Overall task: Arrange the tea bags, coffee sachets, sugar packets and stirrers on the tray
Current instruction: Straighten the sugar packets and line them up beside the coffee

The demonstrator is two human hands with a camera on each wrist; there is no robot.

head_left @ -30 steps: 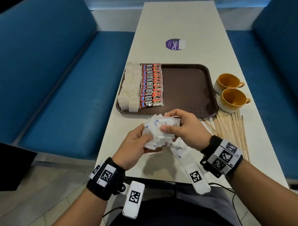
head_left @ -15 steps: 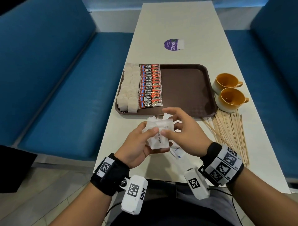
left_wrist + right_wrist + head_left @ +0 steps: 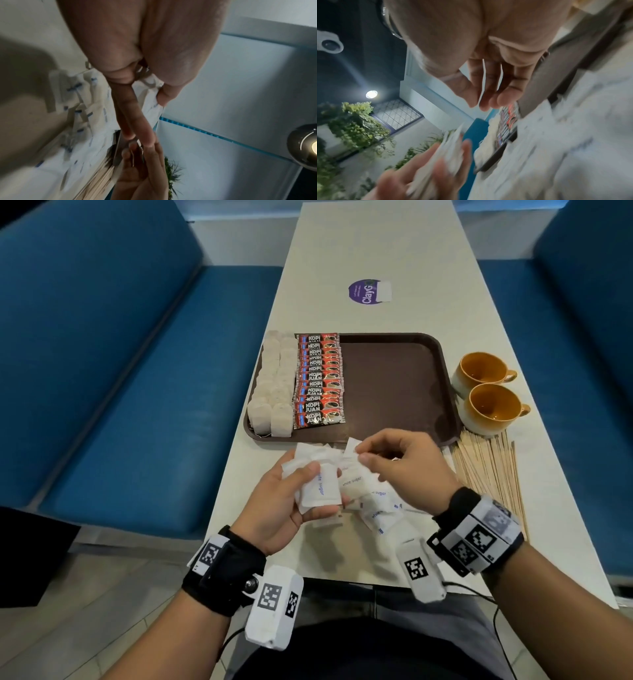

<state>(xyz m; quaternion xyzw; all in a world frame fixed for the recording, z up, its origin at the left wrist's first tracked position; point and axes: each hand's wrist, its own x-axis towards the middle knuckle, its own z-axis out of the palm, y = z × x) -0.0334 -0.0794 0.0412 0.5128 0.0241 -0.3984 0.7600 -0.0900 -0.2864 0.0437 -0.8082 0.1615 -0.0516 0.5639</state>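
A café or canteen booth: blue padded benches (image 3: 144,378) flank a long pale table (image 3: 376,248) bearing a round purple sticker (image 3: 364,291) (it reads "ClayG"), a brown serving tray (image 3: 394,378) and two mustard cups (image 3: 486,385)

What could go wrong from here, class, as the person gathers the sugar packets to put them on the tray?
1. The left hand holds a loose, uneven stack of sugar packets; a packet could slip from that grip onto the table.
2. More packets lie near the table's front edge, so a nudge might push them off.
3. The stirrers lie beside the right hand; its wrist could scatter them.
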